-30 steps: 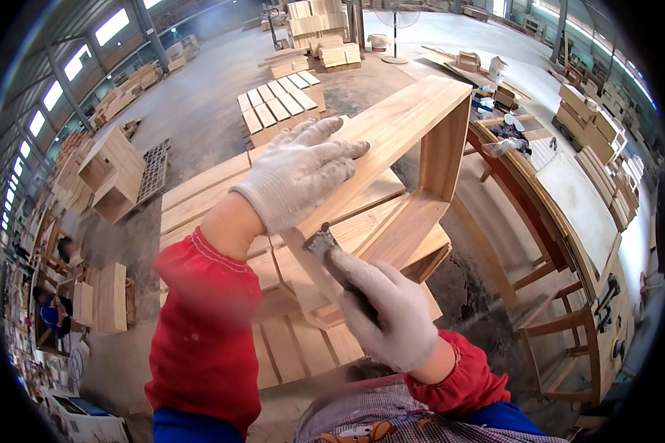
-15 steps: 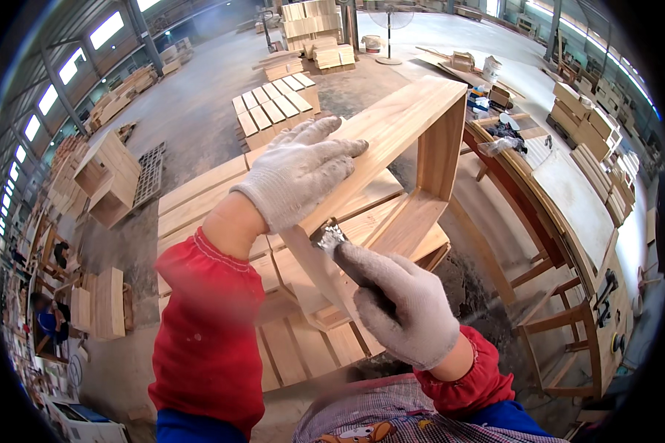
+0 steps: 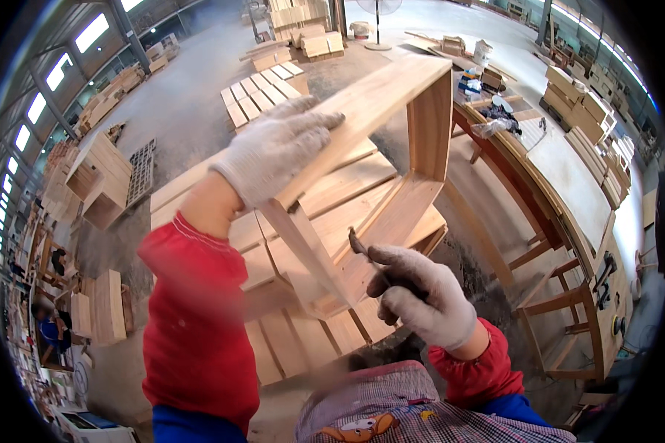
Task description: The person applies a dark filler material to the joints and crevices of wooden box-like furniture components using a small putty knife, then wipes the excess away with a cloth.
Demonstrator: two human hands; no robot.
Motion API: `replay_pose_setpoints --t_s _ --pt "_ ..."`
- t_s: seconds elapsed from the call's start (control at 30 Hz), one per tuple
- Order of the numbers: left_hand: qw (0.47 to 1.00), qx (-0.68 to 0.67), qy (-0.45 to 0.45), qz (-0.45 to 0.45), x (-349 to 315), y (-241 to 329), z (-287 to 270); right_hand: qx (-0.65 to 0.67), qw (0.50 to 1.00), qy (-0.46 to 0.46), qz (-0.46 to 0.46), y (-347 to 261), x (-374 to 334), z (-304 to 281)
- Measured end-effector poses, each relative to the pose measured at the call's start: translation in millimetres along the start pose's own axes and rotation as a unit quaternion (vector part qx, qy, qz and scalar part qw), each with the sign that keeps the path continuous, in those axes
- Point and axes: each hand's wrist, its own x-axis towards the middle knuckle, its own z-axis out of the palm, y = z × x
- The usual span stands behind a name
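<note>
A rectangular wooden box frame [image 3: 377, 92], open through its middle, stands tilted on a stack of pale boards in front of me. My left hand [image 3: 277, 148], in a soiled whitish knit glove, holds its upper board at the near corner. Its fingers lie along the outer face; the thumb is hidden. To the right of the frame's near end, my gloved right hand [image 3: 425, 295] is closed around a putty knife [image 3: 357, 242]. The blade shows nearly edge-on and sits apart from the wood. Most of its handle is hidden in the fingers.
Slatted pale boards [image 3: 273, 354] lie under the frame, with a stack of short blocks [image 3: 262, 92] beyond. On the right runs a workbench [image 3: 569, 184] carrying bags and small items. A wooden box [image 3: 103, 177] stands on the floor at left; a fan [image 3: 377, 22] is farther back.
My right hand has drawn the putty knife away from the frame's near corner, down and to the right, turning the blade edge-on. My left hand stays on the frame.
</note>
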Motion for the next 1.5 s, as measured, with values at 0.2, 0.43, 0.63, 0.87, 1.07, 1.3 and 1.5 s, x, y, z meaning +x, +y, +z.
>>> replay_pose_setpoints --t_s 0.2,0.43,0.63,0.87,1.07,1.3,1.5 --pt "0.976 -0.206 0.037 -0.056 -3.8 -22.9 -3.3 0.268 0.934 -0.013 0.234 134.4 -55.4 -4.4" --pt "0.961 -0.238 0.045 -0.129 -6.8 -50.2 -12.5 0.294 0.92 0.038 0.255 203.0 -75.8 8.9" --pt "0.855 -0.339 0.153 -0.362 -2.7 -12.6 -10.7 0.297 0.915 0.012 0.271 206.4 -74.4 7.8" --pt "0.846 -0.379 0.198 -0.319 -16.9 -68.5 -20.6 -0.011 0.99 0.057 0.129 202.6 -68.3 16.2" --pt "0.873 -0.352 0.187 -0.282 -15.3 -66.4 -15.0 -0.361 0.931 0.058 0.019 191.2 -71.7 25.0" --pt "0.941 -0.181 0.053 -0.281 -5.6 45.8 -21.0 -0.377 0.921 0.072 0.07 176.5 -76.5 37.9" --pt "0.825 -0.364 0.256 -0.348 -7.0 -47.6 -9.8 -0.365 0.925 0.094 0.043 189.2 -75.3 37.1"
